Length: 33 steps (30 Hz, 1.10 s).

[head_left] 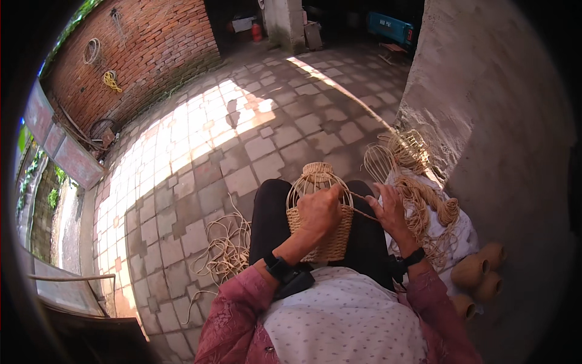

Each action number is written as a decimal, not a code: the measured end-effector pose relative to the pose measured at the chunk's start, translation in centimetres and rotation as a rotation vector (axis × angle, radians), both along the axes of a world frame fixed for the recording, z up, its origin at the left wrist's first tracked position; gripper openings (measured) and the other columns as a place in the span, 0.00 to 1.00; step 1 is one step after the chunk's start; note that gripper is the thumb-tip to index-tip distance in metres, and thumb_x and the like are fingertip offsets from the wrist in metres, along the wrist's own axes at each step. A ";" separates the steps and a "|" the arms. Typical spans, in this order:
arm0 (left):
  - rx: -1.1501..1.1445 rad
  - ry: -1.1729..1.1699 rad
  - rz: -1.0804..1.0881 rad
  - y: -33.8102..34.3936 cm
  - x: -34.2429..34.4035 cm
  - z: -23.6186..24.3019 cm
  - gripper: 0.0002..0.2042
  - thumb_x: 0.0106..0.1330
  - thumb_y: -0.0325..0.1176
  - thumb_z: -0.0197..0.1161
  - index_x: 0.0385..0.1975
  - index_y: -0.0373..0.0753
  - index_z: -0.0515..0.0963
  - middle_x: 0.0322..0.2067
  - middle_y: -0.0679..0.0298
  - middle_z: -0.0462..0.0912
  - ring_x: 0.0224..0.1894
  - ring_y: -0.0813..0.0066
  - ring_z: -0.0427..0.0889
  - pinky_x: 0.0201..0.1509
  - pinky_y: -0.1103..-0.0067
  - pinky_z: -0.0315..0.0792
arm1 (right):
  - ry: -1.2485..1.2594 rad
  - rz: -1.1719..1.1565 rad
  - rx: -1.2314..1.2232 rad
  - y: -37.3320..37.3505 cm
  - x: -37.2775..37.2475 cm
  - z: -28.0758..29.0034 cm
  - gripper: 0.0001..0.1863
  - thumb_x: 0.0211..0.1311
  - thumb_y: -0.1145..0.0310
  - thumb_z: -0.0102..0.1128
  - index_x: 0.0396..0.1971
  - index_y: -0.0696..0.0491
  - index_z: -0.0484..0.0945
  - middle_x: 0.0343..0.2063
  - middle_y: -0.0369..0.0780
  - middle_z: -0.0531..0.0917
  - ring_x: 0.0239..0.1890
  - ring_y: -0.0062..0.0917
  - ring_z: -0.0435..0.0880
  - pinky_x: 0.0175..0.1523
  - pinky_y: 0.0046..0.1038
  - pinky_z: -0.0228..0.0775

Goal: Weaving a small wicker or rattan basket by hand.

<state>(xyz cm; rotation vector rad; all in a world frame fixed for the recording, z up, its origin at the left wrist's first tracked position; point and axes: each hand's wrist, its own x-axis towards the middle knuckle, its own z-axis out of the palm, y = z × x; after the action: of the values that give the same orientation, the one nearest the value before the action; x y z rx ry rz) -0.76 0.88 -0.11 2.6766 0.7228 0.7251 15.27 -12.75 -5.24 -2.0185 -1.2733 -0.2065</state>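
Note:
A woven cord basket (329, 241) with bare ribs and a wrapped rim sits between my black-clad thighs, its lower part densely woven. My left hand (319, 212) is closed on it at the ribs, fingers curled round a cord at the upper right side. A tan cord (357, 212) runs from there to my right hand (391, 209), which grips it loosely with upper fingers partly raised. Loose cord (224, 242) lies beside my left leg. Hanks of cord (418, 209) rest on a white sack (464, 233) to my right.
Several brown rounded pots (470, 272) stand at right beside a rough wall (497, 151). Wire frames (382, 159) lie near the hanks. Paving (254, 167) spreads ahead to a brick wall (139, 42) with hanging coils. A blue object (390, 27) and red cylinder (256, 32) stand at the back.

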 end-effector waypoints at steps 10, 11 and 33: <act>-0.031 0.060 0.020 0.3 -0.5 0.2 0.05 0.58 0.31 0.55 0.30 0.47 0.79 0.18 0.55 0.79 0.23 0.56 0.82 0.29 0.63 0.73 | 0.197 0.138 -0.040 -9.6 0.7 -4.5 0.10 0.59 0.69 0.56 0.21 0.58 0.73 0.23 0.42 0.69 0.32 0.36 0.70 0.39 0.34 0.61; -0.036 0.054 0.019 0.3 -0.5 0.3 0.05 0.58 0.31 0.55 0.30 0.47 0.79 0.18 0.55 0.79 0.23 0.56 0.82 0.29 0.63 0.73 | 0.308 0.103 -0.069 -12.7 1.4 -6.3 0.10 0.58 0.69 0.57 0.21 0.58 0.73 0.24 0.42 0.69 0.32 0.36 0.69 0.39 0.35 0.61; -0.004 -0.111 -0.056 -0.2 -0.3 -0.6 0.04 0.54 0.29 0.57 0.28 0.45 0.77 0.21 0.60 0.80 0.24 0.58 0.81 0.27 0.65 0.72 | 0.281 0.302 -0.454 13.4 1.4 4.4 0.13 0.53 0.60 0.58 0.31 0.56 0.81 0.30 0.47 0.83 0.32 0.41 0.81 0.39 0.38 0.70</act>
<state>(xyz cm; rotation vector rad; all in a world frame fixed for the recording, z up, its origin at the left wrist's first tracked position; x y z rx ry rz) -1.05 0.71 -0.74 2.6170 0.6184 0.8488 16.64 0.67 -0.84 -2.0854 -1.5117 0.5357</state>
